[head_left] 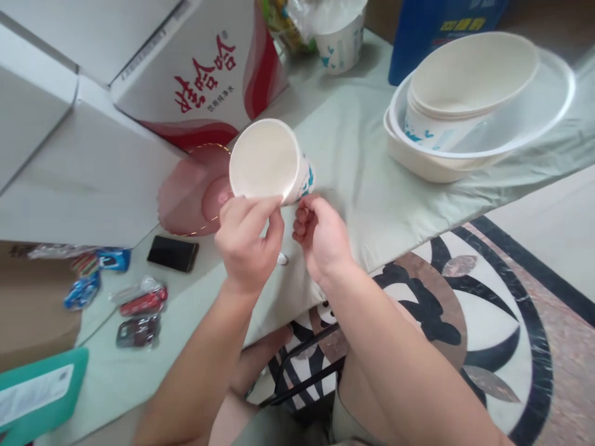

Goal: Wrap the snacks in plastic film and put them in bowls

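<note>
A white paper bowl (264, 160) with blue print on its side is tilted so its inside faces me, above the cloth-covered table. My left hand (248, 241) pinches its near rim between thumb and fingers. My right hand (325, 238) is closed, its fingers curled and the thumb and forefinger at the bowl's lower side near the base. A small white object (282, 259), partly hidden, lies between my hands. More such paper bowls (469, 77) stand nested inside a white oval basin (553, 118) at the right.
A pink gold-rimmed plate (181, 198) lies behind my left hand, beside a white-and-red carton (209, 68). A black phone (173, 253), wrapped snacks (142, 303) and a green item (46, 390) are at left. Another printed bowl (341, 46) and a blue container (418, 37) stand behind.
</note>
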`<state>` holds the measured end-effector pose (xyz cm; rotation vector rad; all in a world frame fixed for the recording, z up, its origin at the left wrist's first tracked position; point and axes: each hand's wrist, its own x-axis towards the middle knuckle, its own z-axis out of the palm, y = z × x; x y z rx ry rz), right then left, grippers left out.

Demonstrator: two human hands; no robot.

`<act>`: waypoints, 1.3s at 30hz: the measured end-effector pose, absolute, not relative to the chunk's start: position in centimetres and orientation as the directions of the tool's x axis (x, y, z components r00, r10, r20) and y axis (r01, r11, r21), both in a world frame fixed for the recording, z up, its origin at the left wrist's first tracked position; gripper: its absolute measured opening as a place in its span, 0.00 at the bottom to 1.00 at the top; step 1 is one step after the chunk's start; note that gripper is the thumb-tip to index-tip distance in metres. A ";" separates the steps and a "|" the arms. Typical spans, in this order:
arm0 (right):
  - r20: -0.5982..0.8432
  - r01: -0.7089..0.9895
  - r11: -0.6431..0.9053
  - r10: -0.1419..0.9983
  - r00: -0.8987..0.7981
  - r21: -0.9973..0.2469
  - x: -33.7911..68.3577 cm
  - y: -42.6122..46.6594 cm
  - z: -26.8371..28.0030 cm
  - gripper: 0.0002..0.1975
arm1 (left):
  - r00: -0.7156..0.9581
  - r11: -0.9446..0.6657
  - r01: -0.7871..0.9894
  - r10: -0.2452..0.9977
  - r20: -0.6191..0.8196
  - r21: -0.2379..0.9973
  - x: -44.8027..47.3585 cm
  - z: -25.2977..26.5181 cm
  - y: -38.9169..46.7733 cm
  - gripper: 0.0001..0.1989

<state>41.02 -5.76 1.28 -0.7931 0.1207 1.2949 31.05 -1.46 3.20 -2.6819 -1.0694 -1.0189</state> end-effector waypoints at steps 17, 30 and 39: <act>-0.104 0.217 -0.187 0.932 0.347 -0.958 34.7 -6.3 -0.4 0.06 | 0.450 -0.655 0.725 0.686 0.572 0.215 13.6 0.4 -8.4 0.13; -0.077 0.932 -0.166 0.986 0.149 -0.322 31.3 -5.7 -2.1 0.11 | -0.358 0.286 0.901 0.915 0.186 0.326 0.0 -0.9 -2.8 0.33; -0.086 0.479 -0.395 0.833 0.546 -0.784 30.0 -6.3 -0.9 0.06 | -0.351 0.228 0.855 0.916 0.196 0.465 -0.7 -0.2 -1.7 0.27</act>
